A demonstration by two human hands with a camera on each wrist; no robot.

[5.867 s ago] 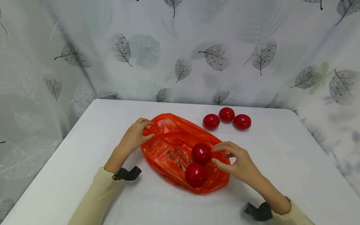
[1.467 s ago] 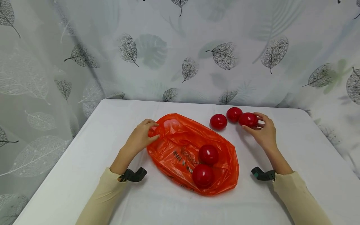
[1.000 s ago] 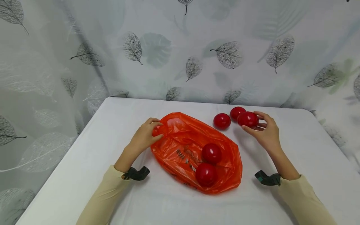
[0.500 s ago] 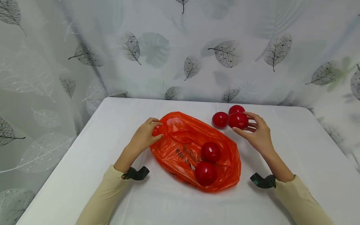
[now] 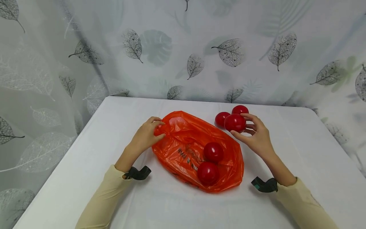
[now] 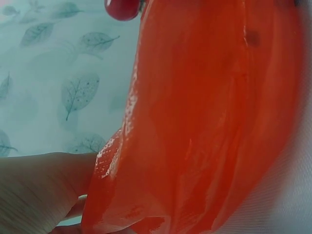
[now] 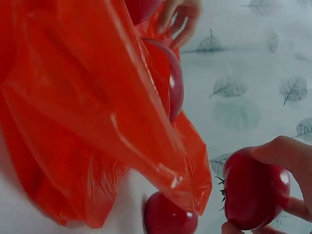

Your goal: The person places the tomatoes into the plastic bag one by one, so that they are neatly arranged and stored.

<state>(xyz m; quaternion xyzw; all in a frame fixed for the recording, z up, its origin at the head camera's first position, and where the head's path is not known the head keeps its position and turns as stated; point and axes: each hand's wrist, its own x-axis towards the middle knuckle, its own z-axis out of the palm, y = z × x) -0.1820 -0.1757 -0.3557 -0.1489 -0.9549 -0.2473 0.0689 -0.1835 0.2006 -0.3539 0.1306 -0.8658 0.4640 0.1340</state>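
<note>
An orange plastic bag lies spread on the table, with two red tomatoes inside toward its right end. My left hand pinches the bag's left edge; in the left wrist view the orange film hides the fingertips. My right hand grips another tomato between thumb and fingers, just beyond the bag's far right edge. The right wrist view shows the green calyx on this held tomato. Behind it sit two loose tomatoes, one at the left and one farther back.
A white cloth covers the table. Behind it and at both sides hangs a pale curtain with leaf prints. A dark camera mount is strapped on the left wrist and another on the right.
My right hand went from beside the bagged tomatoes to the rightmost loose tomato, took hold of it, lifted it and has carried it left toward the bag. My left hand stays at the bag's edge.
</note>
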